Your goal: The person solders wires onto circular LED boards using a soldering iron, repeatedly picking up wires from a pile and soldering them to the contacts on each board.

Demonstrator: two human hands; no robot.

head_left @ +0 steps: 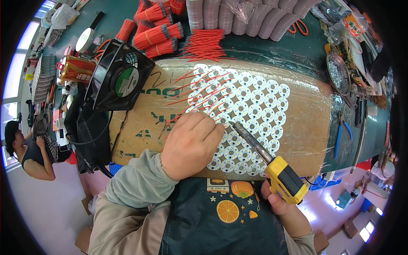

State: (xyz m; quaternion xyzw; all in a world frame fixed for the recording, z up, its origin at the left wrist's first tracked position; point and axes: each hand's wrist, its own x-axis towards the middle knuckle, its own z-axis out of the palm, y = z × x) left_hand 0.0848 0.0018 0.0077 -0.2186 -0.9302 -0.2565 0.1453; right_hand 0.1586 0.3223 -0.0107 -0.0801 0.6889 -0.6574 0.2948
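Note:
My left hand point(192, 142) is closed in a pinch low over a grid of round white LED circuit boards point(254, 111). Thin red wire shows beside this hand, though the fingertips and the point of grip are hidden beneath it. Several red wires point(210, 85) lie slanted across the boards on the left side of the grid. In my right hand point(278, 202) is a yellow-and-black soldering gun point(287, 180), fingers wrapped round its body. Its dark metal tip points up and left, reaching a board just right of my left fingertips.
Under the boards lies a taped cardboard sheet point(306, 127). A black fan point(121, 78) stands at left near a red-and-gold can point(76, 69). Bundled red wires point(151, 38) and grey stacks point(225, 17) sit behind; blue-handled pliers point(338, 136) lie right. Another person point(32, 151) sits far left.

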